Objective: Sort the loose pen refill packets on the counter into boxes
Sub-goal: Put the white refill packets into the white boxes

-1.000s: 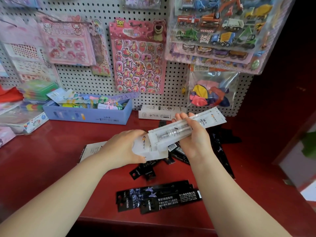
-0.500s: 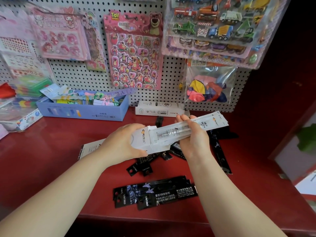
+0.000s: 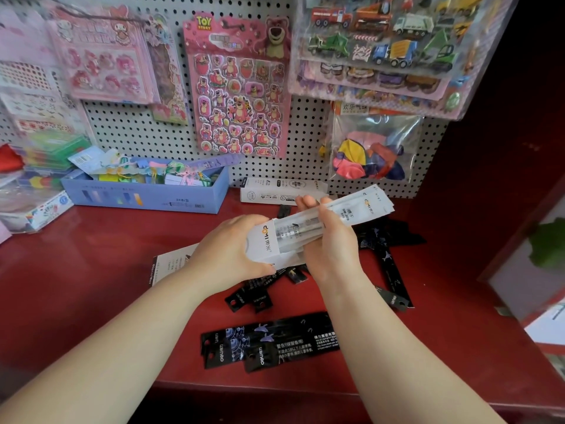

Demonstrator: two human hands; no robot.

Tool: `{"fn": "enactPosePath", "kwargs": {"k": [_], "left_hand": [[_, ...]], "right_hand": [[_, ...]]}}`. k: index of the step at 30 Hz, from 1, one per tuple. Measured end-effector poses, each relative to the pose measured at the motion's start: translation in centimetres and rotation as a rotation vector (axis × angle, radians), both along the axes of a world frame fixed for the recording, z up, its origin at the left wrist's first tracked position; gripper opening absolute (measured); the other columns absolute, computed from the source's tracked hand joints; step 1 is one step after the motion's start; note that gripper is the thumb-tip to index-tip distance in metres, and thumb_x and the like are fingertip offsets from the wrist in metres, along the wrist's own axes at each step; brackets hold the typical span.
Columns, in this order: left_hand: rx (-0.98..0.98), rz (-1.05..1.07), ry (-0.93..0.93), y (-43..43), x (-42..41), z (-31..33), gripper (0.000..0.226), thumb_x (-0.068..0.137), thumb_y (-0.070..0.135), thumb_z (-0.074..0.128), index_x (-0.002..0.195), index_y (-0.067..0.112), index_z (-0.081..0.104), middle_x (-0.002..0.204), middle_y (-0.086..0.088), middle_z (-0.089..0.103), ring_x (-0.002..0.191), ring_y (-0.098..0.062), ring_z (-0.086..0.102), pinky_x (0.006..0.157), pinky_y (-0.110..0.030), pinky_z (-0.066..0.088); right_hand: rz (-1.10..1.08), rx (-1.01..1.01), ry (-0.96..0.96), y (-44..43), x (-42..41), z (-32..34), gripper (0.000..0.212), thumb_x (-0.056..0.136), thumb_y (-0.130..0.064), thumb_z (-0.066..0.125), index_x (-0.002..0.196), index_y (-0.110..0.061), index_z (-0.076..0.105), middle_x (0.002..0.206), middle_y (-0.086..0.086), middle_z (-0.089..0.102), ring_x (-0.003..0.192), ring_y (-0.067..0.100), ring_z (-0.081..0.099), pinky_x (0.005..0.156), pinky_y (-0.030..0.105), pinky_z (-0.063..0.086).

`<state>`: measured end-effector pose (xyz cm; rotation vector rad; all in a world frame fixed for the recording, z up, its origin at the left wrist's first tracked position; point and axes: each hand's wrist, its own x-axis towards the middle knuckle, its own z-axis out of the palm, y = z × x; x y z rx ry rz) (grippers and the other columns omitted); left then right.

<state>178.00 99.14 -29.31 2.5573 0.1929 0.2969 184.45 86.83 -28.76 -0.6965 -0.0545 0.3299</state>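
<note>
White refill packets (image 3: 363,206), pinched by fingers (image 3: 307,201) of the right hand (image 3: 331,243), have been slid deeper into the white box (image 3: 264,240) gripped by the left hand (image 3: 229,249); black packets (image 3: 269,342) are left on the surface (image 3: 91,270) below the fingers

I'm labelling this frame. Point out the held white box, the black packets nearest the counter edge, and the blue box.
white box (image 3: 266,243): head view, its printed end.
black packets (image 3: 269,341): head view, middle of the front pile.
blue box (image 3: 146,198): head view, its front wall.
</note>
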Motion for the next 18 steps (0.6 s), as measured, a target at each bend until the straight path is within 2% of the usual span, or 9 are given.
{"fn": "enactPosePath", "kwargs": {"k": [3, 5, 8, 10, 12, 14, 16, 18], "left_hand": [[-0.017, 0.025, -0.021, 0.1, -0.2, 0.0, 0.076, 0.067, 0.031, 0.076, 0.132, 0.028, 0.037, 0.133, 0.008, 0.043, 0.120, -0.011, 0.038, 0.085, -0.019, 0.026], [-0.017, 0.035, -0.019, 0.3, -0.3, 0.0, 0.077, 0.067, 0.031, 0.076, 0.133, 0.028, 0.036, 0.134, 0.008, 0.043, 0.120, -0.011, 0.037, 0.087, -0.020, 0.026], [-0.008, 0.036, -0.001, 0.2, -0.3, -0.1, 0.078, 0.067, 0.032, 0.076, 0.133, 0.028, 0.036, 0.135, 0.007, 0.042, 0.122, -0.011, 0.036, 0.087, -0.019, 0.025], [-0.006, 0.036, 0.005, 0.1, -0.1, -0.1, 0.078, 0.067, 0.032, 0.076, 0.134, 0.028, 0.035, 0.136, 0.007, 0.042, 0.122, -0.012, 0.036, 0.088, -0.020, 0.025], [0.002, 0.033, 0.013, 0.2, -0.1, -0.1, 0.078, 0.067, 0.032, 0.076, 0.134, 0.027, 0.035, 0.135, 0.006, 0.042, 0.122, -0.013, 0.037, 0.088, -0.020, 0.026], [0.009, 0.023, 0.027, 0.2, 0.0, -0.2, 0.078, 0.068, 0.032, 0.075, 0.135, 0.027, 0.034, 0.136, 0.006, 0.042, 0.122, -0.012, 0.037, 0.087, -0.020, 0.026], [0.013, 0.016, 0.029, 0.2, 0.0, -0.3, 0.077, 0.069, 0.031, 0.075, 0.134, 0.027, 0.034, 0.136, 0.006, 0.042, 0.122, -0.012, 0.037, 0.087, -0.020, 0.026], [0.015, 0.022, 0.018, 0.2, -0.1, -0.3, 0.077, 0.068, 0.030, 0.075, 0.134, 0.027, 0.035, 0.136, 0.006, 0.042, 0.121, -0.013, 0.037, 0.085, -0.020, 0.025]], "right_hand": [[0.020, -0.337, -0.099, -0.4, 0.3, -1.1, 0.010, 0.092, -0.011, 0.049, 0.096, -0.012, 0.058, 0.091, 0.002, 0.064, 0.085, 0.014, 0.061, 0.076, 0.027, 0.049], [0.050, -0.512, -0.123, -0.8, 0.4, -1.9, 0.020, 0.089, -0.015, 0.054, 0.108, -0.011, 0.058, 0.103, 0.003, 0.063, 0.092, 0.014, 0.059, 0.079, 0.022, 0.046], [0.129, -0.615, -0.172, -1.1, -0.1, -2.2, 0.018, 0.088, -0.021, 0.055, 0.105, -0.017, 0.059, 0.111, 0.001, 0.063, 0.102, 0.012, 0.057, 0.082, 0.019, 0.043], [0.129, -0.625, -0.164, -1.5, -0.2, -2.3, 0.032, 0.089, -0.029, 0.051, 0.119, -0.017, 0.055, 0.122, -0.001, 0.060, 0.115, 0.013, 0.054, 0.096, 0.027, 0.041], [0.004, -0.614, -0.121, -2.3, 0.3, -2.2, 0.039, 0.090, -0.030, 0.050, 0.128, -0.021, 0.049, 0.127, -0.002, 0.058, 0.119, 0.014, 0.051, 0.103, 0.035, 0.037], [-0.135, -0.625, -0.122, -3.3, 0.7, -1.9, 0.032, 0.089, -0.024, 0.053, 0.120, -0.020, 0.052, 0.116, -0.006, 0.061, 0.109, 0.009, 0.054, 0.097, 0.031, 0.038], [-0.219, -0.605, -0.150, -4.1, 0.8, -1.7, 0.023, 0.088, -0.017, 0.055, 0.110, -0.020, 0.055, 0.097, -0.013, 0.061, 0.091, -0.002, 0.054, 0.084, 0.019, 0.041], [-0.228, -0.598, -0.184, -4.3, 0.9, -1.8, 0.020, 0.086, -0.012, 0.058, 0.105, -0.019, 0.059, 0.090, -0.014, 0.062, 0.084, -0.004, 0.056, 0.068, 0.006, 0.046]]}}
